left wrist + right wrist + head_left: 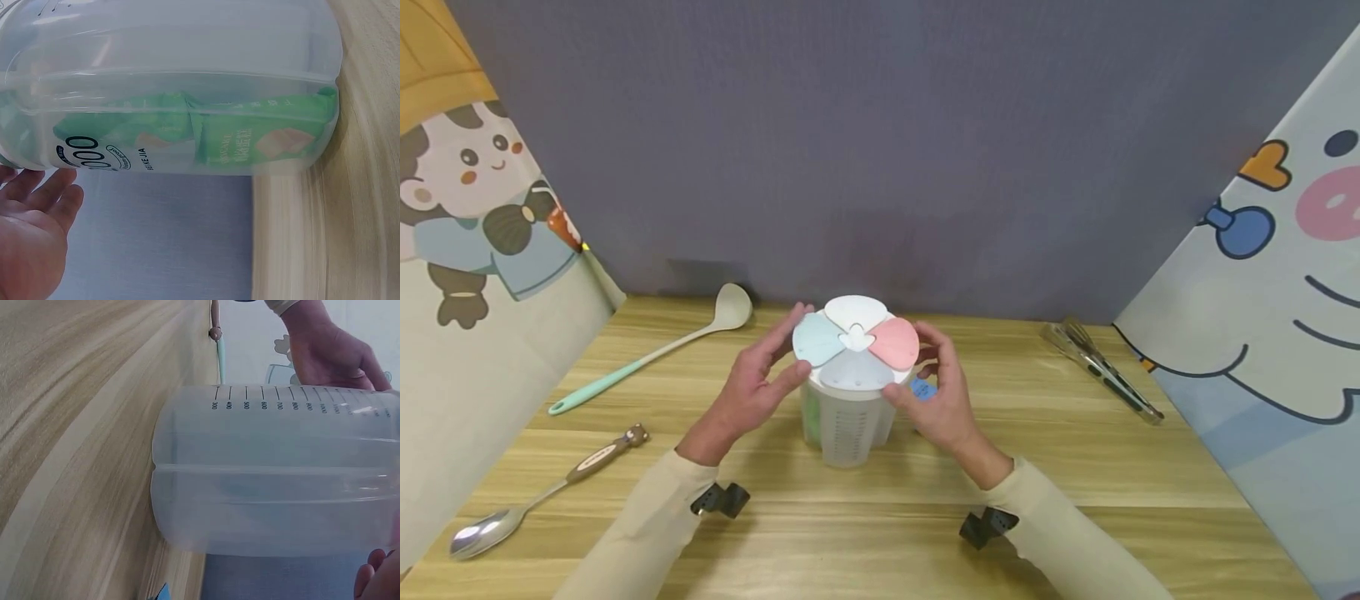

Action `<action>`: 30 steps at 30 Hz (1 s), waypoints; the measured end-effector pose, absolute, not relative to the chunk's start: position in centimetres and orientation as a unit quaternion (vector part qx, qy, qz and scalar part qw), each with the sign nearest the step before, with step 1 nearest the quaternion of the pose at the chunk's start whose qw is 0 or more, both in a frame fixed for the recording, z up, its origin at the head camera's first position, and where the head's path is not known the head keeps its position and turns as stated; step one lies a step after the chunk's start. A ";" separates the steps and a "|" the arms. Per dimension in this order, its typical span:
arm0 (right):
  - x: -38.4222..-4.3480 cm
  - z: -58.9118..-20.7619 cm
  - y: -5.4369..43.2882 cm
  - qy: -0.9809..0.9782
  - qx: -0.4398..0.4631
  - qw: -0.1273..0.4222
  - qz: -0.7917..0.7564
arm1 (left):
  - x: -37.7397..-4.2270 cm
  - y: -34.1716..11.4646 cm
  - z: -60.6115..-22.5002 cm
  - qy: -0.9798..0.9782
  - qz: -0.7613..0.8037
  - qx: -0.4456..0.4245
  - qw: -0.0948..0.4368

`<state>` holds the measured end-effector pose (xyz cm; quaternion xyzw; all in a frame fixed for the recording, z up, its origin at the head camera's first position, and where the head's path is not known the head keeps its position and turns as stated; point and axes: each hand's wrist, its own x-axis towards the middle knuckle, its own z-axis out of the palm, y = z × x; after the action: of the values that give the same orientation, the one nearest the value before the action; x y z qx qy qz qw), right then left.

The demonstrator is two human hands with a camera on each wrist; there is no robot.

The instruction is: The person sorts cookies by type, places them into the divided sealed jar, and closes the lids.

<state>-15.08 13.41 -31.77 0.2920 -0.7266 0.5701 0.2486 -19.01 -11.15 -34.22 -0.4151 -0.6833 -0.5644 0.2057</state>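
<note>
A translucent divided storage canister [847,429] stands upright on the wooden tabletop. Its white lid [856,337] carries petal-shaped flaps in white, pink, pale blue and grey. My left hand [752,392] holds the lid's left edge, thumb at the front and fingers behind. Opposite it, my right hand [947,396] grips the right edge, with its fingers curled near the pink flap. Green printed packets [262,128] lie inside one compartment in the left wrist view. The compartment facing the right wrist camera has a measuring scale [300,403] and shows no contents.
A small blue item [922,388] lies behind my right hand, partly hidden. To the left are a ladle [730,310] with a mint handle and a metal spoon [490,531] with a bear-tipped handle. Tongs [1105,371] and a whisk [1077,333] lie at right. A grey panel [880,167] stands behind.
</note>
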 end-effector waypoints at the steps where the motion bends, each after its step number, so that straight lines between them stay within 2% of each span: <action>1: -15.1 -31.8 13.4 -0.728 0.295 0.251 0.566 | -19.0 -11.1 -34.2 -0.682 -0.565 -0.417 0.206; 10: -15.2 -31.9 13.5 -0.737 0.304 0.267 0.541 | -17.8 -10.6 -33.3 -0.717 -0.547 -0.382 0.203; 16: -15.4 -31.9 13.7 -0.735 0.303 0.266 0.545 | -16.4 -10.2 -31.3 -0.732 -0.535 -0.372 0.197; 30: -16.0 -31.7 14.5 -0.737 0.314 0.261 0.539 | -16.5 -10.5 -30.8 -0.731 -0.537 -0.376 0.192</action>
<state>-16.00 14.45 -31.73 0.3144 -0.7369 0.5387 0.2606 -16.53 -10.50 -30.79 -0.3758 -0.7306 -0.5368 0.1917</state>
